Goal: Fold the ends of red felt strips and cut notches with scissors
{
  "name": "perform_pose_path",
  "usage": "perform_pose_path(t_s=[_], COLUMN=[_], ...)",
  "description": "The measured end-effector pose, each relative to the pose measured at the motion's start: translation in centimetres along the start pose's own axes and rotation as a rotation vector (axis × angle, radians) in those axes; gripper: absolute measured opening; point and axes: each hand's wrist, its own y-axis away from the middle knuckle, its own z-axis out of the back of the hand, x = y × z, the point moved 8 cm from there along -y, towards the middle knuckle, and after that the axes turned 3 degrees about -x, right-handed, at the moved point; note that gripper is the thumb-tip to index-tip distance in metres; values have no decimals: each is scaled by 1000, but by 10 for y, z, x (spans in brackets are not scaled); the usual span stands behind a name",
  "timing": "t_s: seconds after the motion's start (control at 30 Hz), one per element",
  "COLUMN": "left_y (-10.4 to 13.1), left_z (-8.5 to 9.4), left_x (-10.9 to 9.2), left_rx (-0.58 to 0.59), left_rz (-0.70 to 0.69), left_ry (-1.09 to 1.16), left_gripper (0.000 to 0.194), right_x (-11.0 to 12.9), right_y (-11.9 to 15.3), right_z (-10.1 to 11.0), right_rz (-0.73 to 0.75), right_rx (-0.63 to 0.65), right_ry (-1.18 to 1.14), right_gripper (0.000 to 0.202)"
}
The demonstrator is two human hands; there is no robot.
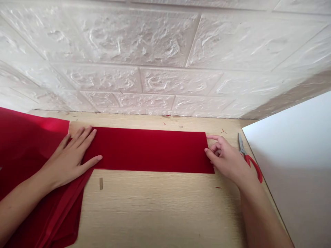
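Note:
A long strip of dark red, velvety material (152, 150) lies flat across the table, its long sides running left to right. My left hand (73, 155) is spread flat, pressing on the strip's left end where it meets other red material. At the strip's right end, my right hand (223, 156) has its thumb on the edge, index finger stretched towards the far corner and the other fingers curled in. Whether those curled fingers reach under the edge is hard to see. Beside that hand are scissors (254, 167) with red handles, partly hidden behind it.
Loose red sheets (26, 148) lie in a folded heap at the left. A white brick-patterned wall (165, 79) closes off the back of the pale wooden table (155, 210). At the right stands a white panel (297, 155). Small red scraps and a brown piece (101, 183) lie about.

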Motion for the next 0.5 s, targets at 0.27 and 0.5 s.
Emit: perform_pose_path(t_s=[0.27, 0.5], left_y=[-3, 0], left_z=[5, 0], left_x=[1, 3], left_rx=[73, 2], left_rz=[53, -4], left_ry=[33, 94], left_gripper=[89, 84], right_x=[71, 283], right_y=[23, 74], right_z=[16, -136], right_rz=[147, 855], right_rx=[-263, 38], right_ry=[29, 152], right_gripper=[49, 64])
